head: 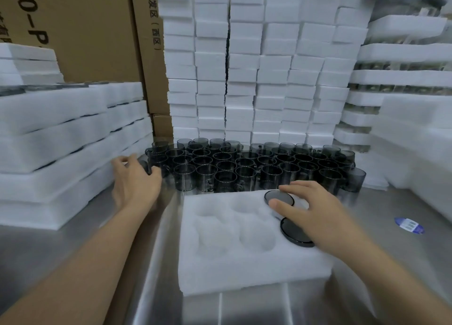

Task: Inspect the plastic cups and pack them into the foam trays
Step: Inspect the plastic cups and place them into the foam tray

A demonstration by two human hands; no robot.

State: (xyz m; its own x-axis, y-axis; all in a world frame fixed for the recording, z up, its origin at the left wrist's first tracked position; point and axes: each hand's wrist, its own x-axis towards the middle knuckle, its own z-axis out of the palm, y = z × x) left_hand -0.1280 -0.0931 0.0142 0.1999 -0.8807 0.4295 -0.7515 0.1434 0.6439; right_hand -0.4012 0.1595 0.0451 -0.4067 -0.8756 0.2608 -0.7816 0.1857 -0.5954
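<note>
A white foam tray (220, 266) lies on the steel table in front of me, with several round pockets. Two dark cups sit base-up in its right column: the far one (277, 196) and the near one (293, 231). My right hand (310, 209) rests over them, fingers spread and fairly straight, fingertips touching the far cup. Behind the tray stand several smoky grey plastic cups (244, 168) in rows. My left hand (133, 178) reaches to the left end of those rows, fingers curled round a cup (146, 165) at the edge; the hand is blurred.
Filled foam trays (61, 139) are stacked on the left. Tall columns of white foam blocks (256, 68) rise behind the cups, cardboard boxes (97, 31) behind them on the left. More foam stacks (403, 92) stand at right. A blue-white label (409, 225) lies on the table.
</note>
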